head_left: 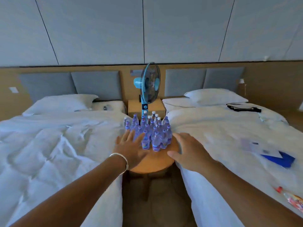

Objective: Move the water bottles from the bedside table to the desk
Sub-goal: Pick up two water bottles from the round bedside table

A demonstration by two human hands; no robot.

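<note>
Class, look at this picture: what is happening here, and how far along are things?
A person reaches both open hands, left hand and right hand, toward a cluster of water bottles standing on a round wooden table between two beds. Neither hand grips a bottle yet. A blue fan stands behind them.

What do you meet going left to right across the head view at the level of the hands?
Left bed → left hand → water bottles on the round table → right hand → right bed → blue folder.

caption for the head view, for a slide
Both open hands, left and right, reach toward clustered water bottles on a round table between two beds.
</note>
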